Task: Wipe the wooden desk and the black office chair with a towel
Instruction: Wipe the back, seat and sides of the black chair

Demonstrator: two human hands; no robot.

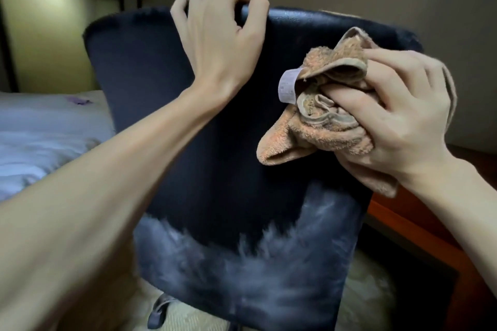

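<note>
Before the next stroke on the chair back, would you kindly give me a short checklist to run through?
1. Left hand holds the chair back by its top edge: ok.
2. Right hand has a grip on the towel: ok.
3. Towel touching the chair back: cannot tell.
4. Lower chair back free of grey streaks: not ok.
5. Wooden desk wiped: cannot tell, mostly out of view.

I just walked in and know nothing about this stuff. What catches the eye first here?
The big black chair back fills the middle, dark on top but with a pale, dusty-looking band across its lower part. The right hand grips a bunched orange towel at its right side, while the left hand grips the top edge.
</note>
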